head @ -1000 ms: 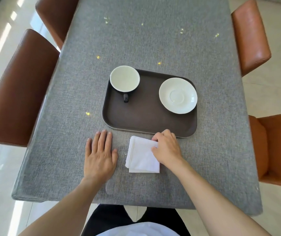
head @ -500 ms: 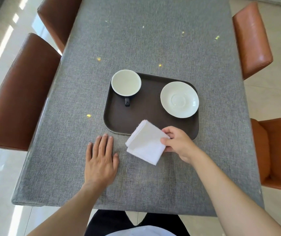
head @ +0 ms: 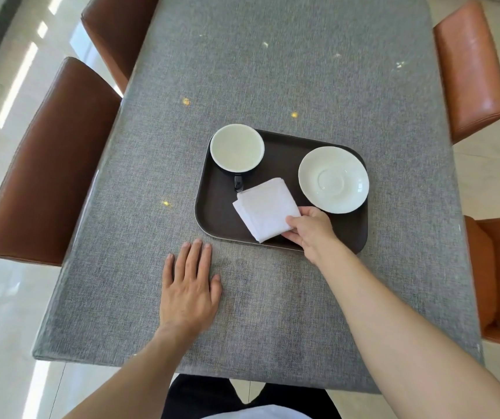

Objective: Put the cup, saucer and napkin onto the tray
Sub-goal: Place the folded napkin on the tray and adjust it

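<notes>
A dark brown tray (head: 215, 213) lies in the middle of the grey table. In its far left corner stands a black cup (head: 237, 147) with a white inside, its handle pointing toward me. A white saucer (head: 333, 179) sits at the tray's right. The folded white napkin (head: 265, 208) is over the tray's near middle, pinched at its right corner by my right hand (head: 310, 229); whether it rests on the tray I cannot tell. My left hand (head: 189, 287) lies flat on the tablecloth, fingers apart, just short of the tray's near left corner.
The grey cloth-covered table (head: 272, 71) stretches away from me. Brown leather chairs (head: 46, 164) stand along the left side and orange-brown chairs (head: 469, 65) along the right, one (head: 499, 276) close to my right arm. The near table edge is just above my lap.
My right hand has lifted the napkin off the table in front of the tray and carried it forward over the tray. The left hand has stayed flat on the cloth.
</notes>
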